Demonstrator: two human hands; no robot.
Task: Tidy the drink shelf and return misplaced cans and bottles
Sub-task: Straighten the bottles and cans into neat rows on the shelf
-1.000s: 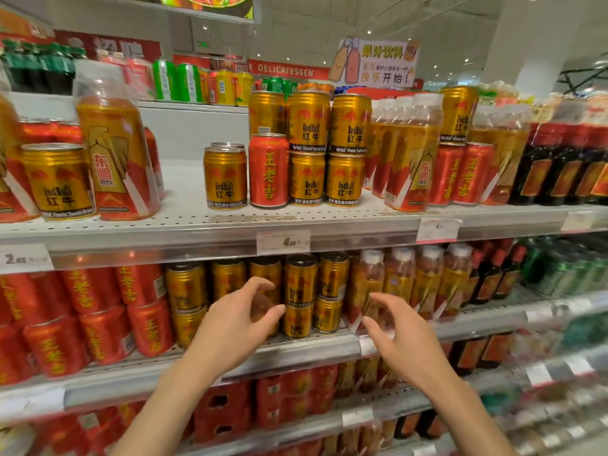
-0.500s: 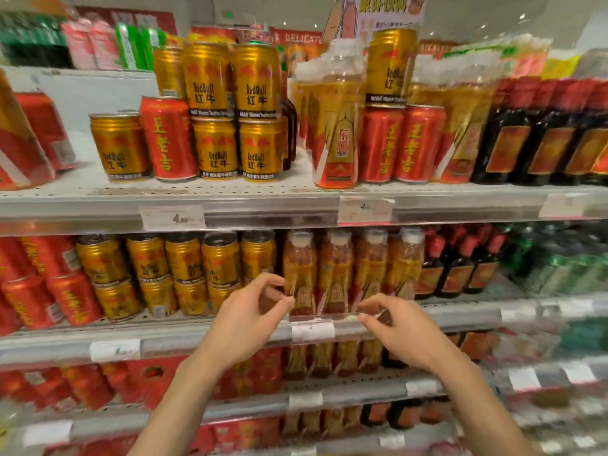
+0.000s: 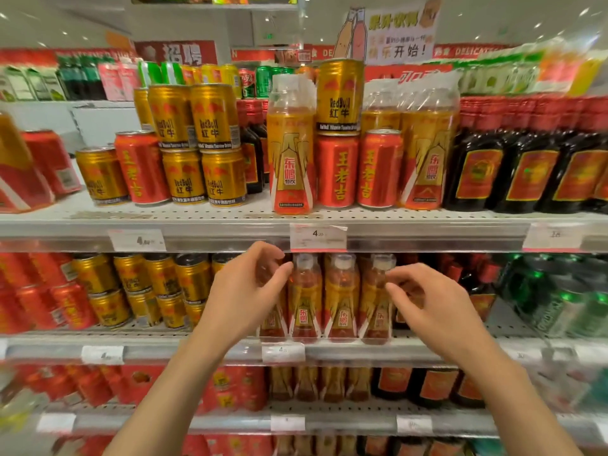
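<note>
Supermarket drink shelving fills my view, and both hands hover at the middle shelf (image 3: 362, 352) in front of the row of orange Dongpeng bottles (image 3: 340, 297). My left hand (image 3: 243, 291) is half curled with nothing in it, fingers loosely spread beside the leftmost bottle. My right hand (image 3: 427, 301) is the same, thumb and forefinger parted near the rightmost cap, empty. I judge the next move is to bracket the row and square it, so I'd grip low on the bodies, not the caps. Up on the top shelf (image 3: 230, 222) the misplaced stock waits: a gold Red Bull can (image 3: 340, 97) stacked on a red Wanglaoji can (image 3: 337, 171), wedged among bottles. Dark bottles (image 3: 477, 169) crowd the right.
</note>
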